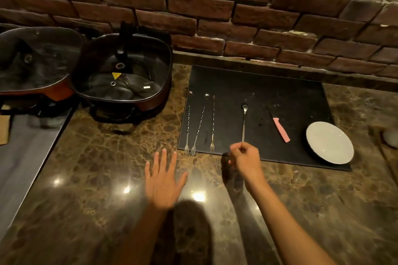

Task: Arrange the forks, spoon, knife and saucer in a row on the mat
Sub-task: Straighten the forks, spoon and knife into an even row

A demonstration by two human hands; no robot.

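Observation:
A black mat (280, 84) lies on the marble counter. Three long twisted forks lie on its left part with tines toward me: the first fork (188, 127), the second fork (199, 123) and the third fork (212, 123). A long spoon (243, 120) lies mid-mat, bowl away from me. My right hand (244, 158) pinches the spoon's near end at the mat's front edge. A knife with a pink handle (280, 129) lies to the right. A white saucer (329, 145) sits at the mat's right front corner. My left hand (162, 180) hovers open over the counter.
Two dark electric pots with glass lids stand at the back left, one pot (122, 75) beside the mat and another pot (32, 64) further left. A brick wall (237, 17) rises behind. The counter's left edge (43, 161) drops to a grey surface.

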